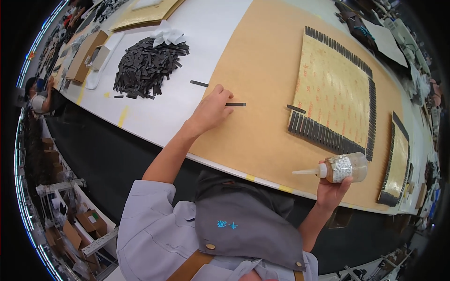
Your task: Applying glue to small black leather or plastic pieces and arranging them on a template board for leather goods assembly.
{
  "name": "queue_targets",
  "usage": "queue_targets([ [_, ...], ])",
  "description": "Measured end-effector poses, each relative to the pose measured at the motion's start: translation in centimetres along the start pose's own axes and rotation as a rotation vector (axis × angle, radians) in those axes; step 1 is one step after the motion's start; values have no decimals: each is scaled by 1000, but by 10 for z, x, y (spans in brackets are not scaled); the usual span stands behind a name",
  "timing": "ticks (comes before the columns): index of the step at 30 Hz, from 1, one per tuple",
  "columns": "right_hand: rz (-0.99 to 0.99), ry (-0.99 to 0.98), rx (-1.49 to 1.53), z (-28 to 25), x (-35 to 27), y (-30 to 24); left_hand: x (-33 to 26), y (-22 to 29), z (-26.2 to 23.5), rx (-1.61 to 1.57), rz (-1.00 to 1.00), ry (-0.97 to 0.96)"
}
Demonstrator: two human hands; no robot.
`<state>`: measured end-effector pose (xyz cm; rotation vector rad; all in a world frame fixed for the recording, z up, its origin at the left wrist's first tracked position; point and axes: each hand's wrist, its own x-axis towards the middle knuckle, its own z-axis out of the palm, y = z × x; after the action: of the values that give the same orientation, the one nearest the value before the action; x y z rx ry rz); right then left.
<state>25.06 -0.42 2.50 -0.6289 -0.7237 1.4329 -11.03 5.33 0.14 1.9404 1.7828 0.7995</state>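
Short flat black strips (319, 132) line three edges of the rectangular yellow board (335, 89); its left edge looks mostly bare, and a dark heap of loose strips (145, 70) lies far left. The left hand (212, 110) pinches one thin black strip (238, 104) over the tan sheet (248, 136), fingertips closed; the right hand (332, 191) curls its fingers around a clear plastic nozzle bottle (358, 167).

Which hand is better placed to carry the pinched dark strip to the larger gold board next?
Probably the left hand: it pinches the dark strip. The right hand is nearer the larger gold board but occupied by a bottle.
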Motion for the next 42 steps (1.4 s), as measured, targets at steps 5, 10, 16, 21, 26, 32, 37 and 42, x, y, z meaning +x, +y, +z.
queue_targets([
  [5, -1, 6, 29, -3, 3, 0, 6, 14, 0, 127, -61, -263],
  [10, 19, -8, 12, 1, 9, 1, -3, 31, 8, -573, -331, -504],
  [16, 33, 15, -8, 8, 10, -2, -17, 53, 23, -774, -247, -574],
  [21, 55, -22, -27, 12, 11, -4, -28, 62, 27, -1212, -342, -605],
  [26, 41, -27, -45, 13, 10, -6, -31, 78, 27, -1243, -328, -557],
  [32, 21, -19, -112, 14, 8, -6, -32, 83, 29, -1152, -355, -648],
  [37, 15, 7, -177, 15, 9, -4, -33, 86, 32, -1052, -382, -749],
  [42, 5, 23, -225, 13, 9, -1, -34, 91, 32, -980, -372, -795],
])
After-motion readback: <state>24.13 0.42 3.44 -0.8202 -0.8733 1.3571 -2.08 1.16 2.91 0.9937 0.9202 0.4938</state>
